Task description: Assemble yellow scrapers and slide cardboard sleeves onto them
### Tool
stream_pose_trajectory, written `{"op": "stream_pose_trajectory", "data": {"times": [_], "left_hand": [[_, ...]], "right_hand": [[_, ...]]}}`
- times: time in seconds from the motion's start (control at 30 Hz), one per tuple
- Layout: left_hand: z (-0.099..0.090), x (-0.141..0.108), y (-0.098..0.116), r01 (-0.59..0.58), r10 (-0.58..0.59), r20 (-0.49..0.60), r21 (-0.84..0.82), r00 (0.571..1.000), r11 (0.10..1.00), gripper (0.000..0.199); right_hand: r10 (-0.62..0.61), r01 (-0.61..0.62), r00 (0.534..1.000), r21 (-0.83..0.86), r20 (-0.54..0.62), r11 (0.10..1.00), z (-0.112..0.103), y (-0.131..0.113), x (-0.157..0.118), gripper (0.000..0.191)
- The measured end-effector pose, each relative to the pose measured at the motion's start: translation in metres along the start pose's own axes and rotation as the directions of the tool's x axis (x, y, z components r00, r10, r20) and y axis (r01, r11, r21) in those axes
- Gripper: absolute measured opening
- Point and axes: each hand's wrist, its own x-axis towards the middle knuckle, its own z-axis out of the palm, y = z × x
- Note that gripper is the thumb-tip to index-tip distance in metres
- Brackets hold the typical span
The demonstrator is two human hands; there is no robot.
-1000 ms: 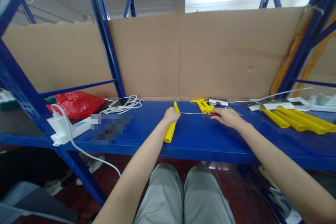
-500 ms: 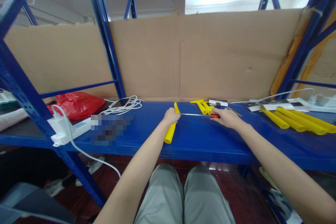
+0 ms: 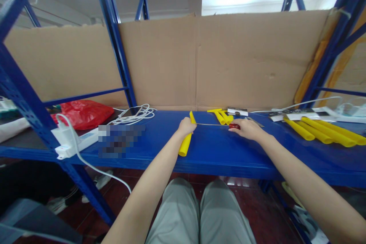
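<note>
My left hand (image 3: 187, 125) is wrapped round a yellow tube (image 3: 185, 146) that lies slanted on the blue shelf top, its wide end towards me. A screwdriver (image 3: 235, 126) with a red handle is gripped in my right hand (image 3: 248, 129). Its long thin shaft runs level to the left and reaches the tube at my left fingers; the tip is hidden there. Just behind the shaft lie some short yellow pieces (image 3: 222, 117), one of them T-shaped.
Several yellow tubes (image 3: 328, 133) lie at the right beside flat packets (image 3: 301, 115). On the left are a white power strip (image 3: 85, 140), coiled white cable (image 3: 140, 114) and a red plastic bag (image 3: 85, 114). A cardboard wall (image 3: 228, 61) closes the back; blue posts (image 3: 114, 38) stand at the sides.
The screwdriver's handle and shaft catch the light differently, and my right fingers have shifted very slightly on the handle. My left hand and the tube stay in place.
</note>
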Motion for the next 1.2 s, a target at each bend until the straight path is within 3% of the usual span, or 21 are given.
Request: {"op": "stream_pose_trajectory", "data": {"times": [0.17, 0.33, 0.9, 1.07, 1.2], "left_hand": [[0.0, 0.0, 0.0, 0.011, -0.011, -0.008, -0.01, 1.0, 1.0, 0.01], [0.001, 0.001, 0.0, -0.001, 0.001, -0.008, -0.009, 1.0, 1.0, 0.011], [0.003, 0.004, -0.002, -0.008, 0.008, -0.002, 0.006, 1.0, 1.0, 0.015], [0.003, 0.005, -0.003, -0.006, 0.006, -0.008, -0.001, 1.0, 1.0, 0.015], [0.003, 0.004, -0.002, -0.002, 0.002, -0.004, -0.003, 1.0, 1.0, 0.015]], "right_hand": [[0.053, -0.054, 0.998, -0.049, -0.017, 0.997, 0.001, 0.0, 0.0, 0.011], [-0.007, 0.005, 0.999, -0.044, -0.045, 0.999, 0.002, 0.001, 0.0, 0.005], [-0.023, 0.018, 0.996, 0.063, 0.084, 0.998, 0.004, 0.005, 0.002, 0.017], [-0.048, 0.039, 0.996, 0.122, 0.072, 0.992, 0.009, 0.008, 0.002, 0.022], [-0.045, 0.032, 0.997, 0.188, 0.062, 0.982, 0.011, 0.008, 0.003, 0.015]]}}
